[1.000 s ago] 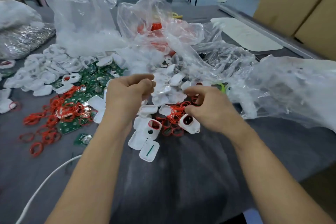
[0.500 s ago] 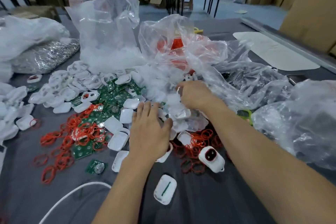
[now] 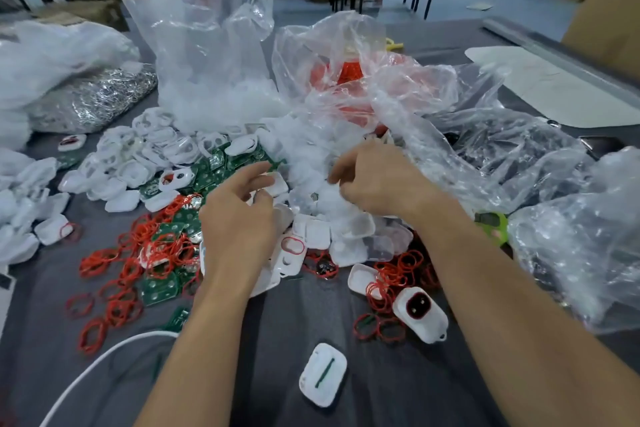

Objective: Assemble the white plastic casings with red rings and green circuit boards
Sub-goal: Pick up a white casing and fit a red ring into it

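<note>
Left hand [image 3: 239, 222] over the casing pile [image 3: 346, 236], left edge, fingers loosely spread, gripping nothing. Right hand [image 3: 381, 180] at the pile's far side, fingers curled in. Can't tell if it holds one. Red rings [image 3: 104, 260] and green boards [image 3: 157, 289] left of the pile. Ringed casing [image 3: 420, 315] near-right of it.

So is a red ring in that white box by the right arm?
In: the white box has a red ring seated around its dark middle.
</note>
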A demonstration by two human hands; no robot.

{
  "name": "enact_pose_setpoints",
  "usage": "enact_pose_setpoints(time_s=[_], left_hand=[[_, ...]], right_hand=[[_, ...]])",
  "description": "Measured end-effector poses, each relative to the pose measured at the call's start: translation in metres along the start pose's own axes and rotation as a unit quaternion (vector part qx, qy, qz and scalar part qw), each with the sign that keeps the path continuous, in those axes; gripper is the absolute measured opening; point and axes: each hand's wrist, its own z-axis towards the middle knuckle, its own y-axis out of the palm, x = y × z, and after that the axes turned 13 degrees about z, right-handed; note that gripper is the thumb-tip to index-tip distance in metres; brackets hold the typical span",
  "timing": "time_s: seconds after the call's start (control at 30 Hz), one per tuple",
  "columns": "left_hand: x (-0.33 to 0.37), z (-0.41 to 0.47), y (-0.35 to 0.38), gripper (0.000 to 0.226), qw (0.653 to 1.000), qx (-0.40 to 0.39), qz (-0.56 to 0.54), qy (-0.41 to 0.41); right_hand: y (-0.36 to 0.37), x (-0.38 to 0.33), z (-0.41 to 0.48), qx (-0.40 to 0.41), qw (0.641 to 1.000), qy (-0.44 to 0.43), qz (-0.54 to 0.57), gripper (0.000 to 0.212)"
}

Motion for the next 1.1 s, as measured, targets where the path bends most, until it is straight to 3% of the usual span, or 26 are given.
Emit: enact_pose_setpoints(time_s=[0.07,0.13,0.27,0.33,0.43,0.53,0.67,0.77,0.87,0.9,0.97,1.0,1.1], left_hand=[[-0.006,0.0,-0.006,0.054,1.0,0.002,0.025,0.0],[-0.009,-0.003,-0.01,0.06,0.999,0.011,0.042,-0.005],[-0.012,-0.015,-0.011,0.051,0.999,0.008,0.049,0.009],[-0.01,-0.023,-0.008,0.042,0.994,0.004,0.102,0.042],[-0.009,-0.032,0.0,0.021,0.932,0.022,0.326,0.155],[-0.011,-0.037,0.009,0.027,0.9,-0.045,0.39,0.191],[-0.014,-0.034,0.007,0.019,0.941,-0.049,0.284,0.176],[-0.011,-0.033,0.004,0.032,0.976,-0.017,0.162,0.144],[-0.001,-0.033,0.003,0.028,0.999,-0.001,0.001,0.045],[0.002,-0.031,0.003,0.028,0.995,-0.024,-0.097,0.003],[0.008,-0.031,0.0,0.028,0.954,-0.091,-0.275,-0.074],[0.009,-0.031,0.0,0.027,0.947,-0.108,-0.292,-0.078],[0.001,-0.033,0.004,0.03,0.988,-0.099,-0.109,0.043]], right_hand=[[0.013,-0.017,-0.013,-0.086,0.996,-0.001,0.01,0.018],[0.034,-0.026,-0.024,-0.14,0.99,-0.004,-0.012,0.032],[0.056,-0.03,-0.032,-0.065,0.995,-0.027,-0.068,0.023],[0.056,-0.028,-0.033,-0.006,0.992,-0.039,-0.122,0.031],[0.057,-0.024,-0.036,0.022,0.979,-0.04,-0.2,0.034],[0.055,-0.018,-0.04,-0.008,0.984,-0.021,-0.179,0.035],[0.037,-0.009,-0.045,0.01,0.999,-0.001,-0.034,0.037],[0.03,-0.003,-0.049,0.036,0.998,-0.001,0.041,0.042],[0.037,-0.003,-0.051,0.051,0.979,0.007,0.199,0.036],[0.041,-0.005,-0.051,0.049,0.964,0.014,0.26,0.032],[0.048,-0.01,-0.053,0.043,0.923,0.022,0.383,0.021],[0.049,-0.012,-0.053,0.05,0.903,0.024,0.426,0.017],[0.05,-0.011,-0.052,0.092,0.891,0.04,0.443,0.013]])
